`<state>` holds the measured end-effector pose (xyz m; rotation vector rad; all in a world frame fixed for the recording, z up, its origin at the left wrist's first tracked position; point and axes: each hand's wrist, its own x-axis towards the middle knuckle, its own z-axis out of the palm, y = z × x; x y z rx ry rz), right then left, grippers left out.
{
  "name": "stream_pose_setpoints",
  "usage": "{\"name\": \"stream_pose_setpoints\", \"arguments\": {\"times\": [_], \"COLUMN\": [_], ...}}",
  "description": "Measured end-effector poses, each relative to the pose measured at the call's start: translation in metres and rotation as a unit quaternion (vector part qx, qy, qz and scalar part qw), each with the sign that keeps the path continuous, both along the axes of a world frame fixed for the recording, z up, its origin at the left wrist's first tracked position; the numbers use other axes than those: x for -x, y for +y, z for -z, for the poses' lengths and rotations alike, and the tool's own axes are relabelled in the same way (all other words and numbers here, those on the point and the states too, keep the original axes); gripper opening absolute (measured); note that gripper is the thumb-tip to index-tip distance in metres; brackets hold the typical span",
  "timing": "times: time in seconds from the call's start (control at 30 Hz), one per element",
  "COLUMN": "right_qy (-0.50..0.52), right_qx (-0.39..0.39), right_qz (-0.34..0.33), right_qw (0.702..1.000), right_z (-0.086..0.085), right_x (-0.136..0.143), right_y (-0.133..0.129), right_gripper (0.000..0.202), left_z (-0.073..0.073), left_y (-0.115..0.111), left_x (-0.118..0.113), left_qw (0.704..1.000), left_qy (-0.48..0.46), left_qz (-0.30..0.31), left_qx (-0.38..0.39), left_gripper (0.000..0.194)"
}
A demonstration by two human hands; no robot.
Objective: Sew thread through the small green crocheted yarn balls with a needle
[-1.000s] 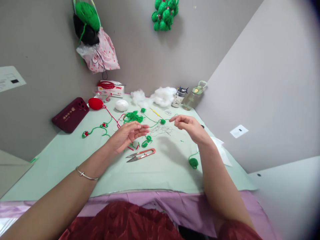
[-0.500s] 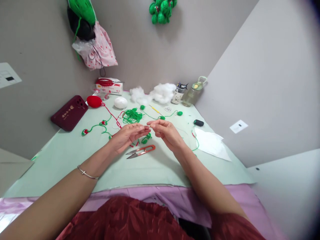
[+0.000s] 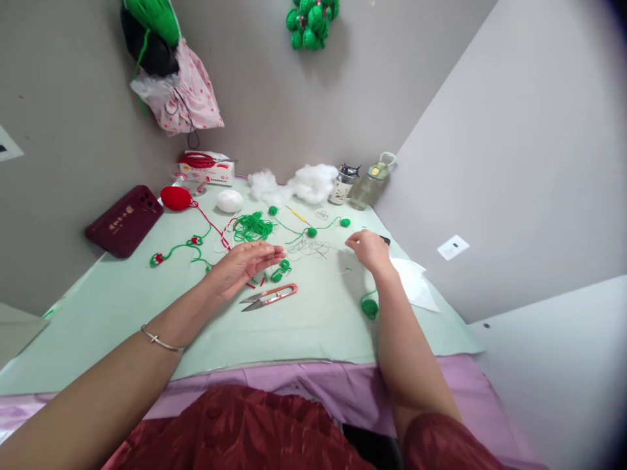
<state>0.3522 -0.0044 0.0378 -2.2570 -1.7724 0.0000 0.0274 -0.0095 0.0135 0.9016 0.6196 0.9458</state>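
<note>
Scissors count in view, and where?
2: orange scissors lying on the table, red scissors atop the white box at the back. Others may be hidden.

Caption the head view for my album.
Left hand and right hand apart above a pale green tabletop with orange snips, green yarn and white stuffing.

Holds right hand point(image 3: 369, 251) pinched, right of tangled thread point(image 3: 309, 248); curves left hand point(image 3: 245, 266) on far side of orange-handled snips point(image 3: 271, 299).
</note>
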Motion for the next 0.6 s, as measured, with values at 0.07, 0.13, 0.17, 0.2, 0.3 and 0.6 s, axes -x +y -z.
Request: {"name": "stream_pose_setpoints", "arguments": {"times": [0.07, 0.13, 0.17, 0.2, 0.3, 0.6], "right_qy": [-0.002, -0.001, 0.005, 0.016, 0.083, 0.677], "right_qx": [0.032, 0.052, 0.057, 0.06, 0.072, 0.022], "right_qz": [0.001, 0.01, 0.012, 0.012, -0.018, -0.145], "right_qw": [0.999, 0.999, 0.998, 0.998, 0.994, 0.721], "right_z": [0.007, 0.012, 0.013, 0.013, 0.005, -0.017], "right_x": [0.001, 0.006, 0.009, 0.011, 0.017, 0.093], "right_y": [0.002, 0.004, 0.006, 0.006, 0.006, -0.024], "right_gripper": [0.008, 0.009, 0.009, 0.008, 0.002, 0.018], "left_z": [0.001, 0.001, 0.001, 0.001, 0.001, 0.0], "left_y": [0.0, -0.001, -0.002, -0.002, -0.003, -0.007], "left_x": [0.0, -0.001, -0.001, -0.001, -0.003, -0.006], "left_qw": [1.0, 1.0, 1.0, 1.0, 1.0, 0.999], "left_qy": [0.001, 0.003, 0.003, 0.003, -0.001, 0.0], "left_qz": [-0.001, -0.001, -0.001, -0.001, -0.001, -0.004], "left_qx": [0.004, 0.009, 0.012, 0.014, 0.015, 0.043], "left_gripper": [0.007, 0.007, 0.007, 0.008, 0.008, 0.005]}}
